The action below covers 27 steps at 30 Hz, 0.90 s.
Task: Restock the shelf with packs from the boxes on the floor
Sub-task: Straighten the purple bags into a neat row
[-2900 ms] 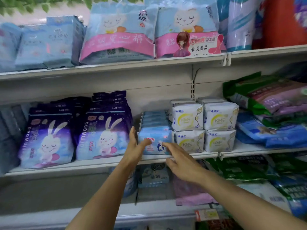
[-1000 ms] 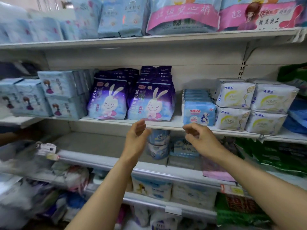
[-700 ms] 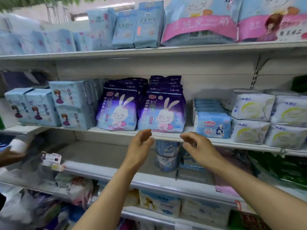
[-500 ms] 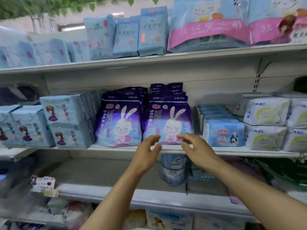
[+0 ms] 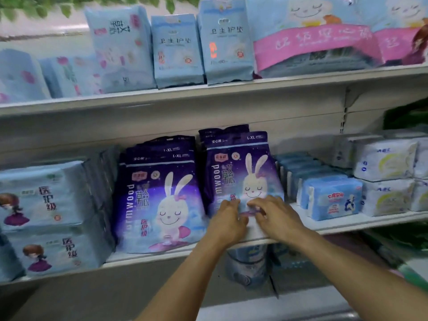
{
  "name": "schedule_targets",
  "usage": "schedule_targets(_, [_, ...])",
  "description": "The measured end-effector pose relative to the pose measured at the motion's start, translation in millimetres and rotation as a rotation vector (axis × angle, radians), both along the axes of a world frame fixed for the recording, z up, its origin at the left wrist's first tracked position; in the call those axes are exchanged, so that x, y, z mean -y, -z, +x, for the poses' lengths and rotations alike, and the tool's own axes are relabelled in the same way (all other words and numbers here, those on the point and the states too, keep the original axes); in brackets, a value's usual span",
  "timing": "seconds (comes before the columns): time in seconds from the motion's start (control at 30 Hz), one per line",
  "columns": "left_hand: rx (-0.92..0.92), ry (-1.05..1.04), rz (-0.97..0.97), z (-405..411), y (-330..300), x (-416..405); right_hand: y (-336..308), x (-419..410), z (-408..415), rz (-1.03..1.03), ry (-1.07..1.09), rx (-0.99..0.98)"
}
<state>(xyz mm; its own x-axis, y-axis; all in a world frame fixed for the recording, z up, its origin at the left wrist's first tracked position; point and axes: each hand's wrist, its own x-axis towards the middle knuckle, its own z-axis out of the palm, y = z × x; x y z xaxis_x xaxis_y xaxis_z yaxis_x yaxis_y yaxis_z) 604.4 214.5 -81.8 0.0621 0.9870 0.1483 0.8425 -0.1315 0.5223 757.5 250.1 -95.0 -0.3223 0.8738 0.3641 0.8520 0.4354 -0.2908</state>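
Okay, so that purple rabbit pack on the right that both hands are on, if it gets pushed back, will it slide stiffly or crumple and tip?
The purple soft-plastic rabbit pack looks pillowy, so it probably dents under the left hand and right hand rather than sliding rigidly. It stands tall on a narrow base, so it may lean. The glossy film probably slips easily on the smooth white shelf.

A pale metal shelving unit (image 5: 208, 126) filled the view, its flat back panel running behind the middle level. An upper shelf board (image 5: 208, 93) crossed from the left edge to the right, rising slightly toward the right edge. A slotted upright (image 5: 344, 117) with a bracket stood near the right edge. Along the top left corner hung green leaves (image 5: 34, 8) before a light wall (image 5: 46, 40). The lighting was soft and dim, with shadow beneath each board.
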Motion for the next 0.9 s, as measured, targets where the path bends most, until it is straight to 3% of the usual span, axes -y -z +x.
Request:
schedule_targets(0.37, [-0.040,-0.020,0.026,9.1,7.2,4.9,-15.1,-12.1,1.4,-0.037,-0.141,-0.017])
schedule_targets(0.53, [0.059,-0.086,0.010,19.3,8.9,13.0,-51.2,-10.6,10.1,0.201,0.016,-0.045])
schedule_targets(0.6, [0.302,-0.123,-0.017,28.1,13.0,11.3,-75.7,-20.1,8.9,0.240,0.058,-0.095])
schedule_targets(0.73, [1.508,-0.280,-0.195,52.5,-2.2,0.1,-122.0,-52.3,4.1,0.116,0.033,-0.168])
schedule_targets(0.77, [1.713,-0.282,-0.202,58.1,-8.1,-2.6,-130.5,-59.8,2.2,0.042,0.054,-0.226])
schedule_targets(0.83, [1.899,-0.356,-0.163,64.3,-12.7,-11.7,-138.5,-74.1,-2.8,-0.125,0.076,-0.368])
schedule_targets(0.9, [1.951,-0.429,-0.113,66.5,-14.8,-20.3,-134.3,-87.0,-7.2,-0.223,0.025,-0.392])
